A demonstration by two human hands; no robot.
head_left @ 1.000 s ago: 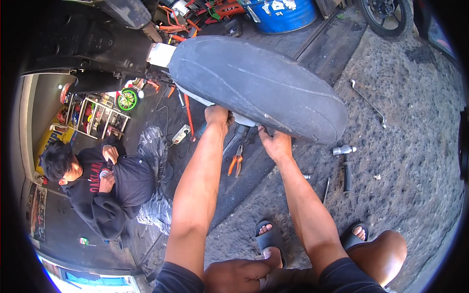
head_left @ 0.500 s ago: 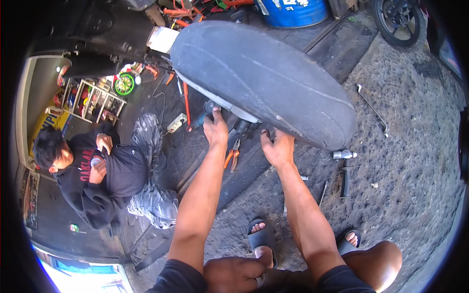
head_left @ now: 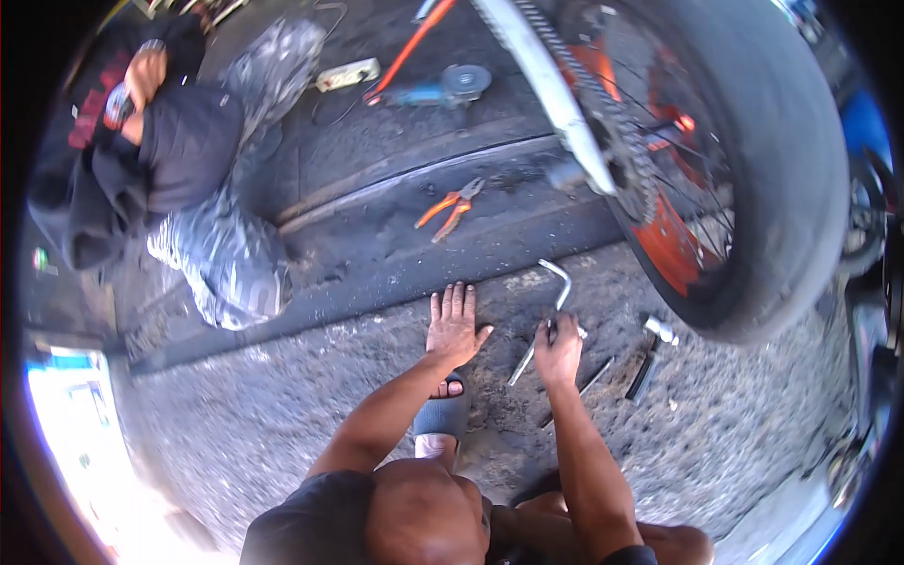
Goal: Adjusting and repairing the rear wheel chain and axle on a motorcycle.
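Note:
My right hand (head_left: 559,352) is closed round the shaft of a bent metal wrench (head_left: 564,289) on the rough ground; its hooked end shows beyond my fingers and its straight end below them. My left hand (head_left: 454,328) has its palm down and fingers stretched out, holding nothing, just past my sandalled foot. Right of my right hand lie a thin metal rod (head_left: 597,375) and a hammer (head_left: 644,370) with a black handle. Above them, to the right, stands a motorcycle wheel (head_left: 786,179) with a black tyre and a toothed sprocket, beside a white swingarm (head_left: 556,89).
Orange-handled pliers (head_left: 452,209) lie on the dark floor beyond my left hand. Farther back are a blue angle grinder (head_left: 452,88) and a white power strip (head_left: 348,75). Another person (head_left: 193,141) in a dark hoodie and patterned trousers sits at the left.
Both hands have come away from the wheel and down toward the ground. My right hand has taken hold of the bent wrench. The view has shifted, placing the wheel farther right.

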